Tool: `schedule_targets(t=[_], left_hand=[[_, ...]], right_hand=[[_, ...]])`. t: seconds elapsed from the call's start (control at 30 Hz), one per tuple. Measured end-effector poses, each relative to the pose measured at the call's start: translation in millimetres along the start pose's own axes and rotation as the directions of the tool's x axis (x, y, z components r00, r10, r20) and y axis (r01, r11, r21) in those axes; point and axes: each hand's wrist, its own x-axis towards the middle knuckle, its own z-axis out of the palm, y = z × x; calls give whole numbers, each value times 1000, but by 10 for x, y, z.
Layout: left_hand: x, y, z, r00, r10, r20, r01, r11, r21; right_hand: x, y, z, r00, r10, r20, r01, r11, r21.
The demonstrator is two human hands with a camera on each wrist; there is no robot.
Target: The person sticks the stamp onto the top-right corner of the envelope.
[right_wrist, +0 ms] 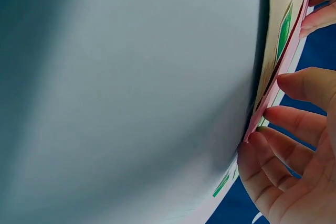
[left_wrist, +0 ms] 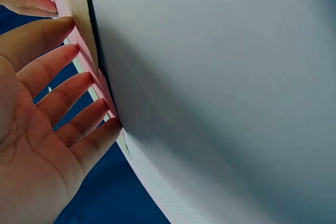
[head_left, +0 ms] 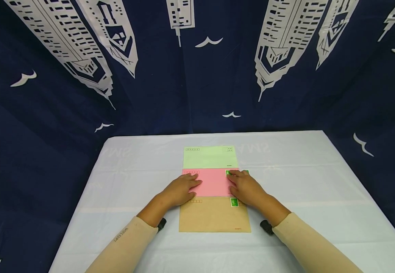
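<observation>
Three envelopes lie in a column on the table: light green (head_left: 209, 157) at the back, pink (head_left: 214, 182) in the middle, brown (head_left: 214, 218) at the front. My left hand (head_left: 179, 189) rests with spread fingers on the pink envelope's left end. At its right end, my right hand (head_left: 248, 186) touches the pink envelope with its fingertips, partly covering a green stamp (head_left: 228, 173) in the upper right corner. Another green stamp (head_left: 234, 202) sits at the brown envelope's upper right. In the right wrist view, the fingertips are right at the pink edge.
A further green stamp (right_wrist: 221, 186) lies just right of the envelopes, mostly hidden behind the right hand in the head view. A white cloth (head_left: 115, 197) covers the table. Dark blue fabric with white building prints (head_left: 190, 94) hangs behind it and at both sides.
</observation>
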Motion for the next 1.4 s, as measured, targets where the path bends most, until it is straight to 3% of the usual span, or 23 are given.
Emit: schedule_targets(t=[1.03, 1.4], left_hand=[[-1, 13, -14, 1000, 4, -4, -4, 1000, -2], [2, 2, -1, 1000, -2, -7, 2, 1000, -22]], right_hand=[[24, 8, -78, 999, -14, 46, 15, 1000, -22], [50, 22, -132, 997, -63, 53, 64, 997, -30]])
